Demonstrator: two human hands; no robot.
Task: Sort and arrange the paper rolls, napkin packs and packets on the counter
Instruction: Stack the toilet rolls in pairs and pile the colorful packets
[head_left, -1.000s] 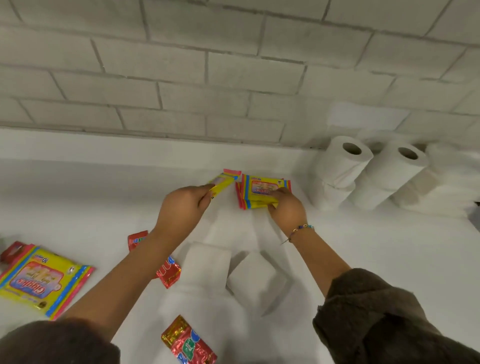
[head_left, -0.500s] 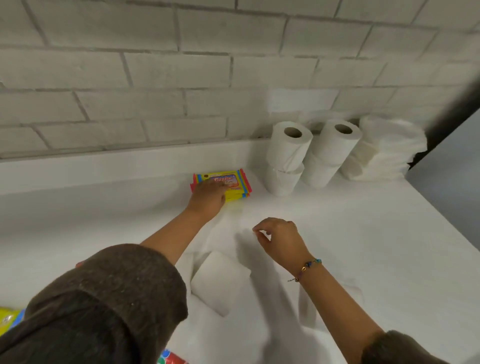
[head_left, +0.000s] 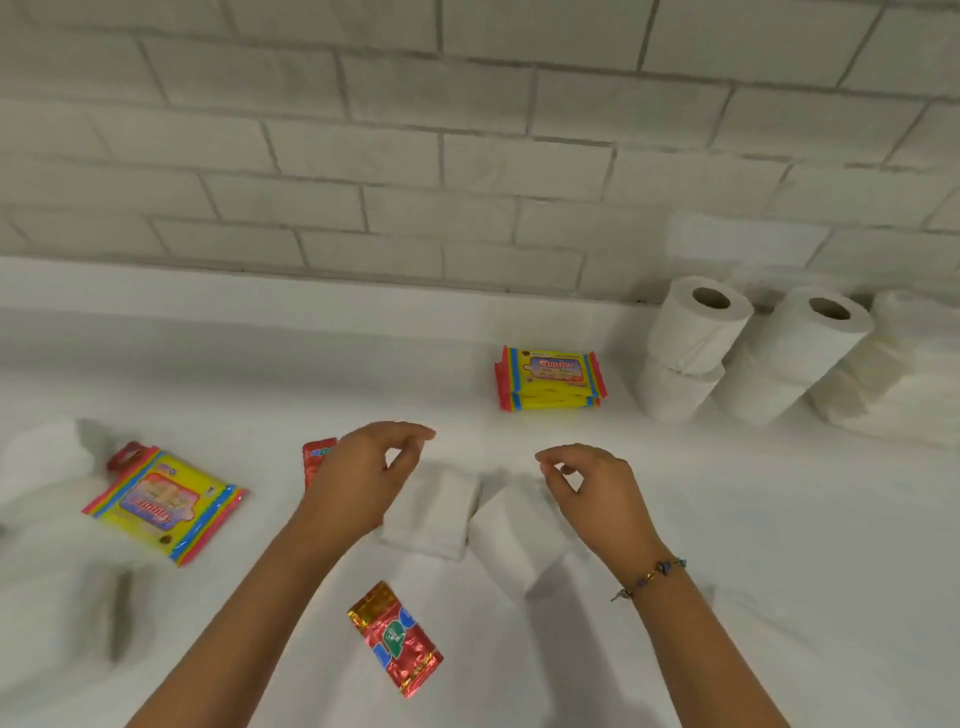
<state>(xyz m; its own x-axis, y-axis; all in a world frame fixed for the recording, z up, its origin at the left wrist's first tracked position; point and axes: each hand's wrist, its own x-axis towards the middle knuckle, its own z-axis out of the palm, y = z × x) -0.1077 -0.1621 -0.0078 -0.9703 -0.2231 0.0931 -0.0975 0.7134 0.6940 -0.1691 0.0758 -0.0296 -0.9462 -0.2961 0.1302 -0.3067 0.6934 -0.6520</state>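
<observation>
A stack of yellow packets lies near the back of the white counter, left of the stacked paper rolls. One more yellow packet lies at the left. A red foil packet lies in front, and another red packet shows behind my left hand. Two white napkin packs sit in the middle. My left hand and my right hand hover above them with fingers loosely curled, holding nothing.
A pile of white napkins rests right of the rolls against the brick wall. A white bundle sits at the far left, and a blurred white item lies near the front left.
My left hand let go of the yellow packet stack and drew back toward me. Both hands now hover over the napkin packs. The view swung left.
</observation>
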